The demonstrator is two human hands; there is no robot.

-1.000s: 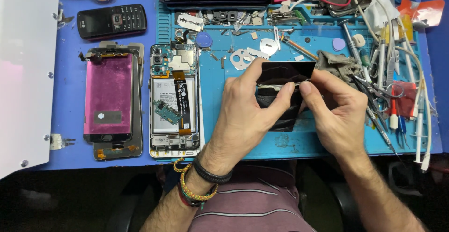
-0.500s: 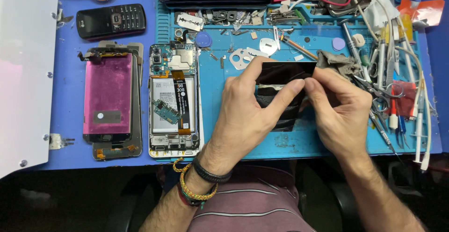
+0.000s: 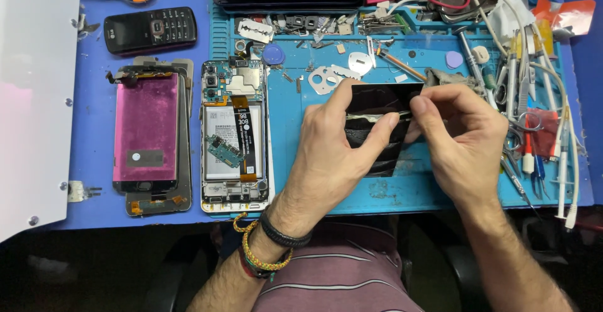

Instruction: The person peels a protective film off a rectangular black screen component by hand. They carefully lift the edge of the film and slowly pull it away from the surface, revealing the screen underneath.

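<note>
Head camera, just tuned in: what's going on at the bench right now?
A person sits at a blue work mat holding a black phone panel between both hands. The left hand grips its edge; the right hand pinches at its right side. An opened phone and a pink-backed screen lie to the left, tools to the right.

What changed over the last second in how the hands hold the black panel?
Little changed. The right hand shifted slightly, its fingertips staying pinched at the pale strip across the black panel; the left hand kept its grip on the panel over the blue mat. Nothing was picked up or let go. The opened phone, pink screen and black keypad phone stayed put.
</note>
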